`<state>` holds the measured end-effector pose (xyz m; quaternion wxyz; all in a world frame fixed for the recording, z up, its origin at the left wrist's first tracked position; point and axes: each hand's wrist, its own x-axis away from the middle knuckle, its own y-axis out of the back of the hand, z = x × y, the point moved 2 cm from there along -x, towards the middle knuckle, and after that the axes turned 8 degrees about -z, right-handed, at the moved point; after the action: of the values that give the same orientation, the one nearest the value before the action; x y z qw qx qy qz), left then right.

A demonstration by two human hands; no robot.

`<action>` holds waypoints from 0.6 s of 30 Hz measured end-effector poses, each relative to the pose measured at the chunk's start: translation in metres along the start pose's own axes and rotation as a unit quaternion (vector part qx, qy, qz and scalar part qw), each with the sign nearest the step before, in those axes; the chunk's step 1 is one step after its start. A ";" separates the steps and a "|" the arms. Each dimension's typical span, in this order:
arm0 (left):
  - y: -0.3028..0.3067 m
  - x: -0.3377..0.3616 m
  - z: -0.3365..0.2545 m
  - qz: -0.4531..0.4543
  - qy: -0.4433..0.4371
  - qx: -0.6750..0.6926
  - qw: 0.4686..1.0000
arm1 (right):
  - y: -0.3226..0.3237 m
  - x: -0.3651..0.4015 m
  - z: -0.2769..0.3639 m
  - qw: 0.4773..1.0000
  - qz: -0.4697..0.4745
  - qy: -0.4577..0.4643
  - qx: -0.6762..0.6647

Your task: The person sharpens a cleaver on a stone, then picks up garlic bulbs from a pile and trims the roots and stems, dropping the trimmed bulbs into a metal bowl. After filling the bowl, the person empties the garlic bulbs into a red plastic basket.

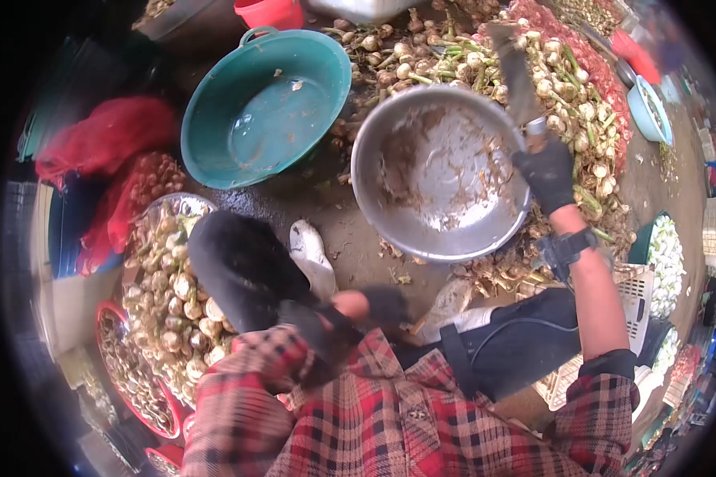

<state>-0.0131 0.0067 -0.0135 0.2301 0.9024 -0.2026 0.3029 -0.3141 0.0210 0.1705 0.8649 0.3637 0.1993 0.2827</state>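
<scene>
In a dark glove, my right hand (547, 176) is closed round the handle of a broad-bladed knife (517, 83), whose blade points away from me. This hand is at the right rim of a large metal basin (441, 253), which has brown scraps and wet residue inside. Beyond the knife lies a heap of garlic bulbs with stalks (561, 83). My left hand (383, 308), also gloved, is close to my body between my knees. Motion smears its fingers, so I cannot make out whether it holds anything.
A green basin (203, 87) with a few scraps stands left of the metal one. More garlic bulbs (187, 302) are piled by my left knee, near red mesh sacks (107, 135) and a red basin (163, 421). At right are a crate (635, 302) and a light-blue basin (648, 111).
</scene>
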 end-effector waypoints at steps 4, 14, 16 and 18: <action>-0.028 -0.018 -0.003 0.127 0.022 -0.068 0.989 | -0.072 0.002 -0.025 0.997 0.043 0.044 0.054; -0.077 -0.017 0.022 -0.020 -0.031 -0.020 0.999 | -0.154 0.066 -0.040 0.965 0.257 0.034 -0.031; -0.115 -0.016 0.035 0.020 -0.039 0.003 0.999 | -0.166 0.085 -0.049 0.957 0.282 0.068 -0.019; -0.141 -0.015 0.036 0.068 -0.061 0.028 0.995 | -0.182 0.107 -0.060 0.951 0.302 0.065 0.009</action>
<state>0.0636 0.1053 -0.0905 0.1708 0.9094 -0.2689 0.2675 -0.2036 0.0151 -0.0184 0.7211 0.3951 0.1387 0.5520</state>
